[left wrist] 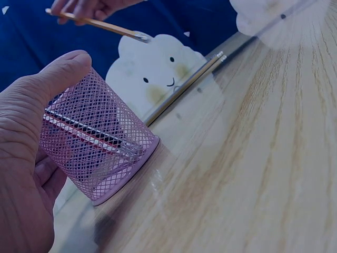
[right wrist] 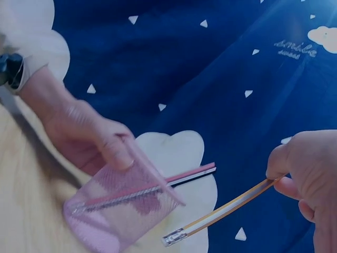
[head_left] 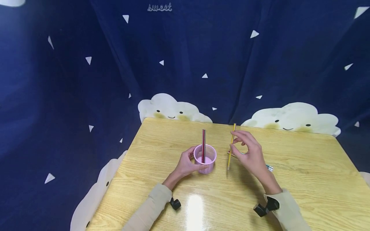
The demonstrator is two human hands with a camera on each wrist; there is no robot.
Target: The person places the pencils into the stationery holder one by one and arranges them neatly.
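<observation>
My left hand [head_left: 185,166] holds a pink mesh pencil cup [head_left: 206,169] by its side, the thumb across the front. The cup's base is at the tabletop. Inside it stand two striped pencils [head_left: 203,139], one red and black, one black and white, leaning together and rising above the rim. To the right of the cup, my right hand [head_left: 252,155] pinches a yellow pencil [right wrist: 226,210] near its upper part, between thumb and fingers. The pencil hangs nearly upright in the head view, its silver ferrule and eraser end [right wrist: 174,238] downward.
More pencils [head_left: 269,167] lie on the wooden table [head_left: 162,141] under my right hand, mostly covered by it; the left wrist view shows their shafts [left wrist: 184,90]. A dark blue curtain [head_left: 185,80] with clouds and triangles hangs behind the table.
</observation>
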